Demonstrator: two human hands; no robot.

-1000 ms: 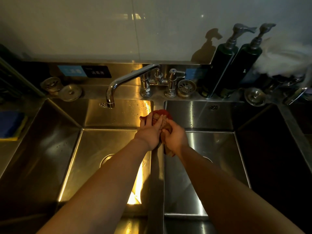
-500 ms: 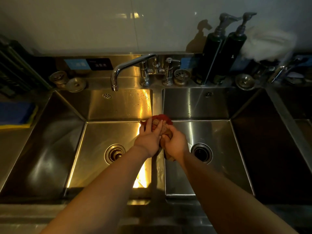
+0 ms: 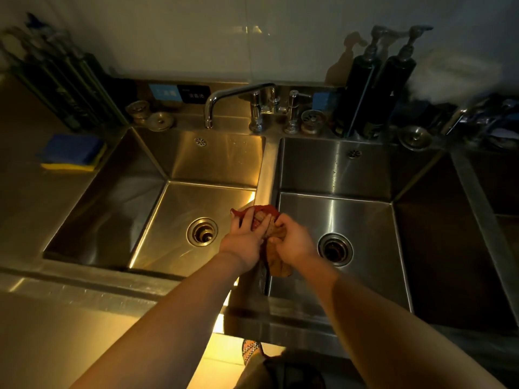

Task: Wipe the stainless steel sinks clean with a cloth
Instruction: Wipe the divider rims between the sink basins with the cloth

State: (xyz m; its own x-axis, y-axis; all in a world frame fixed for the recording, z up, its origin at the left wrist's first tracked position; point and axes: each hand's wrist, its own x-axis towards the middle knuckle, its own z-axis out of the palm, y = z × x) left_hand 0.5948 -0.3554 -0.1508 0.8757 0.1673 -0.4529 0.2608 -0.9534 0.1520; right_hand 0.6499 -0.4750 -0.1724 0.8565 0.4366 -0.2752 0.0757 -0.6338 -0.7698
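Note:
Two stainless steel sinks lie side by side: the left sink (image 3: 157,209) and the right sink (image 3: 365,220), split by a narrow steel divider (image 3: 265,175). Both hands hold a bunched red-orange cloth (image 3: 276,259) over the near part of that divider. My left hand (image 3: 244,237) lies on top of the cloth with fingers spread over it. My right hand (image 3: 295,240) grips the cloth from the right; a flap of it hangs below the hands. Each sink has an open round drain, the left drain (image 3: 202,231) and the right drain (image 3: 335,249).
A swivel faucet (image 3: 224,99) reaches over the left sink from the back ledge. Two dark pump bottles (image 3: 376,82) stand at the back right, with loose strainers (image 3: 415,137) along the ledge. A blue and yellow sponge (image 3: 70,153) lies on the left counter.
The view has tilted down, so the sinks' front edge and the floor now show. Both hands, still on the cloth, have slid along the divider toward me.

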